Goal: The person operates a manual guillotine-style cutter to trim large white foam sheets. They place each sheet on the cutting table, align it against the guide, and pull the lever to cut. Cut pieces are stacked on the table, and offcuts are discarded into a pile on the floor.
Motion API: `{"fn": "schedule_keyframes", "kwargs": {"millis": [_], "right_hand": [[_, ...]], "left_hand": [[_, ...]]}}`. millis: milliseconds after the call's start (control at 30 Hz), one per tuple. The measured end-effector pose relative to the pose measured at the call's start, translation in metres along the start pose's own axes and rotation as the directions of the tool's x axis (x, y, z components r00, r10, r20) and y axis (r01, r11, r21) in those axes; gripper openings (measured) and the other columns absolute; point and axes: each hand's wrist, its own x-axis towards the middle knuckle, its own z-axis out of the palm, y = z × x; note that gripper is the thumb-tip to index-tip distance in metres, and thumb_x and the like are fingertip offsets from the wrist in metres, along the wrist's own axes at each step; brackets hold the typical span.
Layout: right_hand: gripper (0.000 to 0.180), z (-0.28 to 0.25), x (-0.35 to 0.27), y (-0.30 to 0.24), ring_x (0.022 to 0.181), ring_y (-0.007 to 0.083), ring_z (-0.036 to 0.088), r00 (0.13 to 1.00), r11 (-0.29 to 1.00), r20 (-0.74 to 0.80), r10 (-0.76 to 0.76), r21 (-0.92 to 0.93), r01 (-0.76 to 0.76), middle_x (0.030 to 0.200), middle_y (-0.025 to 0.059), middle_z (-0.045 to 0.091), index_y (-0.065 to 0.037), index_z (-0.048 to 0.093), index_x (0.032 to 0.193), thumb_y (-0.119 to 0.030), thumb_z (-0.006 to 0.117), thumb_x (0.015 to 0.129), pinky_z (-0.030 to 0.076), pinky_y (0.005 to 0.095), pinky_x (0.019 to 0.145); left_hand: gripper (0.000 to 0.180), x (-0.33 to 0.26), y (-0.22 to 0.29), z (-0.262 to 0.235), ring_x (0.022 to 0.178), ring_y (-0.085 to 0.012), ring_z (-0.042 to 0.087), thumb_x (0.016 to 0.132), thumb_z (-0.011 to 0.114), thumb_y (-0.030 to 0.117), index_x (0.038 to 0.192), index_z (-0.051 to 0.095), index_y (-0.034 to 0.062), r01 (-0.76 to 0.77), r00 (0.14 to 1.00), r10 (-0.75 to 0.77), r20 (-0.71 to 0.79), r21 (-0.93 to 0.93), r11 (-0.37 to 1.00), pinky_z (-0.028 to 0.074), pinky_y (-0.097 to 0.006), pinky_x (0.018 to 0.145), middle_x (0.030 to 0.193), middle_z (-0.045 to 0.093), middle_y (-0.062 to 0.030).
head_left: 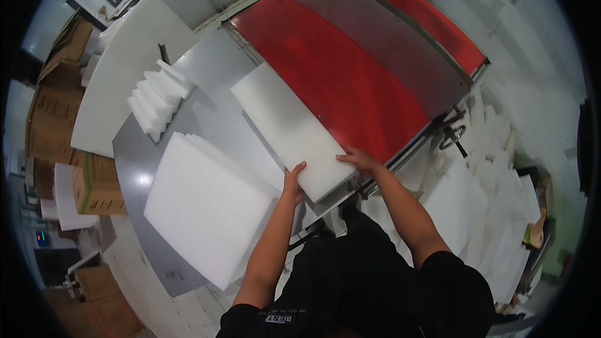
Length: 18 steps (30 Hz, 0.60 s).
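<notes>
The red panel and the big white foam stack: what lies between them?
In the head view, going from the stack to the red panel: a strip of grey table, then the long white foam block.

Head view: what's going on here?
A person's left hand and right hand hold the near end of a long white block from both sides, thumbs on top. The block lies along the edge of a red surface, by the grey table. Left of it sits a thick white stack; smaller white pieces stand farther back.
</notes>
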Motion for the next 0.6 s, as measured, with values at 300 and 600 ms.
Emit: {"fn": "schedule_keyframes", "kwargs": {"millis": [300,600], "right_hand": [[0.076,-0.024,-0.009,-0.007,0.134,0.027,0.047,0.991,0.995,0.09,-0.096,-0.021,0.098,0.145,0.0198,0.049,0.002,0.031,0.154,-0.037,0.061,0.097,0.035,0.0378,0.113],[0.08,-0.009,-0.021,-0.017,0.14,0.03,0.043,0.986,0.96,-0.057,-0.154,0.226,0.163,0.152,0.0155,0.046,0.0,0.039,0.151,-0.057,0.05,0.095,0.031,0.0451,0.117]], "left_hand": [[0.076,-0.019,-0.022,0.012,0.132,-0.0335,0.052,0.095,0.061,0.051,0.15,0.038,0.0048,-0.162,0.986,0.152,-0.064,-0.202,0.966,0.042,-0.047,0.113,0.144,0.052,-0.018],[0.109,-0.041,0.03,0.044,0.15,-0.0326,0.026,0.089,0.068,0.05,0.163,0.0,0.0086,-0.329,0.941,0.324,-0.1,-0.042,0.943,0.023,-0.043,0.122,0.166,0.019,-0.0178]]}}
